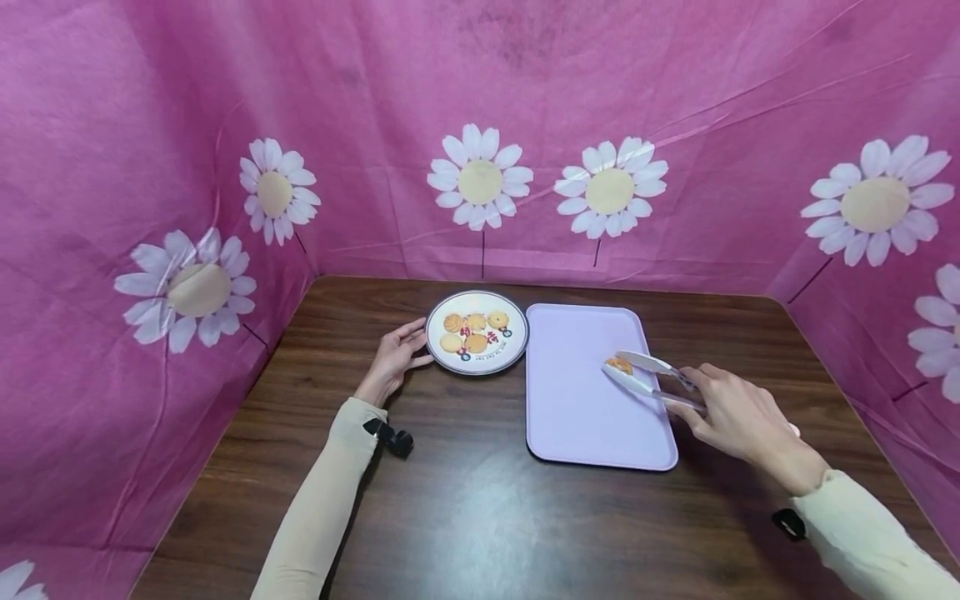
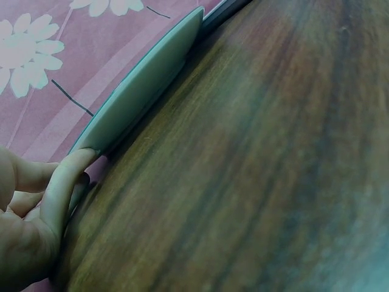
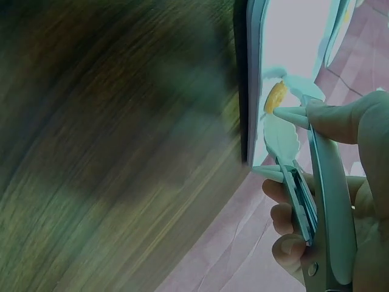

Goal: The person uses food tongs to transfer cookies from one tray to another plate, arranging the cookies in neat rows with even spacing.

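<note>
My left hand point(image 1: 393, 354) grips the left rim of a round white plate point(image 1: 477, 363), its thumb and fingers at the edge. Several golden cookies point(image 1: 476, 342) lie on that plate, beside red lettering and small printed figures. With my right hand point(image 1: 738, 412) I hold a pair of tongs point(image 3: 331, 207) that has metal handles and pale, broad tips. Between the tips is a small golden-brown cookie point(image 1: 619, 365), over the right part of a lilac tray point(image 1: 577, 417). Whether the cookie touches the tray, I cannot tell.
The plate and tray stand side by side on a dark wooden table point(image 1: 465, 500), their rims close together. Pink cloth point(image 1: 375, 125) with white daisies hangs behind the table and along both sides. A black strap device point(image 1: 390, 437) sits on the left wrist.
</note>
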Demonstrator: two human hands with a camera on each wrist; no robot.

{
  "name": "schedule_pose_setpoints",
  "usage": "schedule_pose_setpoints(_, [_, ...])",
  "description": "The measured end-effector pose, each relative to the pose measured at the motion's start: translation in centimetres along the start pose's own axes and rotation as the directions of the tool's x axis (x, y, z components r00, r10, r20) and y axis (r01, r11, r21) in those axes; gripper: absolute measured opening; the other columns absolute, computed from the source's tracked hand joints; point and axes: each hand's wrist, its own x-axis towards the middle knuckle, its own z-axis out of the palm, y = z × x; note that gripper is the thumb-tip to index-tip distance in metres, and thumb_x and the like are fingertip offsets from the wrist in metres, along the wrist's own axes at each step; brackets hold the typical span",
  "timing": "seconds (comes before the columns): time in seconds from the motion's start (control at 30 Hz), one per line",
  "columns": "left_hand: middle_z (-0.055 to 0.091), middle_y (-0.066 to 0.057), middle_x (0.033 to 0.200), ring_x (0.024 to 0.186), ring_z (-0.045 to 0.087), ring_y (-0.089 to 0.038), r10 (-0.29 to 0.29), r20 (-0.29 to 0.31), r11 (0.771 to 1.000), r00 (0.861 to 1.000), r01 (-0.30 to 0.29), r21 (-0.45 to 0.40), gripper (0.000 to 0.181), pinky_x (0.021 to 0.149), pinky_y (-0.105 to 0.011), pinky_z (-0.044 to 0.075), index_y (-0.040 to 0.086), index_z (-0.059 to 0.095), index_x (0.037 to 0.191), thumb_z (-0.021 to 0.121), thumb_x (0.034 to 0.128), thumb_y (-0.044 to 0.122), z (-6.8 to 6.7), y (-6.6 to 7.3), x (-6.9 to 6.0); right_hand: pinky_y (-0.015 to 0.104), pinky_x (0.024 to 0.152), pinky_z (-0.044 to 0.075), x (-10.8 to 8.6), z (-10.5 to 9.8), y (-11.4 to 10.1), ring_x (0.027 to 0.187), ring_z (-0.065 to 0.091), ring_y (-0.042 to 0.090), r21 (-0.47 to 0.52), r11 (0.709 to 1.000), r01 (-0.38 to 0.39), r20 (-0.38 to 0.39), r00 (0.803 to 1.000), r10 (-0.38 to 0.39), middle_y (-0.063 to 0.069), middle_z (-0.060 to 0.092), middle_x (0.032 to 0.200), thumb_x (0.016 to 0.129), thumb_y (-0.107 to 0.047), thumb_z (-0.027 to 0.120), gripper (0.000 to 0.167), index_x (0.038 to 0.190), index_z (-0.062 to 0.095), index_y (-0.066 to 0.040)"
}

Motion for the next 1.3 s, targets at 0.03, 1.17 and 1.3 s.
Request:
schedule_pose_setpoints(0.03, [0.047,-0.024,0.158,0.143,0.048,-0.03,0.001,0.0,1.0,1.0,-0.001,0.001,0.05,0.085,-0.026,0.067,0.007,0.045,0.158,0.05,0.1079,0.002,-0.01,0.03,0.01,0.043,0.041,0.043,-0.1,-0.07,0.03,0.062,0.052,0.017,0.001,1.0,-0.004,0.002,1.0,0.004,0.003,0.06,0.08,0.084,-0.039,0.085,0.048,0.114,0.07,-0.005])
schedule_pose_setpoints(1.17, [0.048,-0.024,0.157,0.144,0.048,-0.03,-0.012,0.003,1.0,1.0,0.012,-0.001,0.05,0.089,-0.029,0.067,0.008,0.044,0.158,0.05,0.1082,0.002,-0.05,-0.03,-0.01,0.041,0.039,0.042,-0.64,0.24,0.05,0.06,0.049,0.017,0.005,1.0,0.019,-0.037,0.999,-0.019,0.003,0.058,0.078,0.082,-0.036,0.087,0.051,0.119,0.071,-0.005])
schedule_pose_setpoints(1.3, [0.047,-0.023,0.158,0.144,0.048,-0.03,-0.011,0.001,1.0,1.0,0.011,0.006,0.05,0.091,-0.029,0.066,0.008,0.044,0.158,0.05,0.1084,0.003,-0.06,0.0,-0.04,0.044,0.039,0.043,-0.37,0.47,-0.02,0.06,0.052,0.018,0.008,0.999,0.036,-0.05,0.998,-0.035,0.005,0.061,0.08,0.08,-0.034,0.088,0.051,0.117,0.071,-0.004])
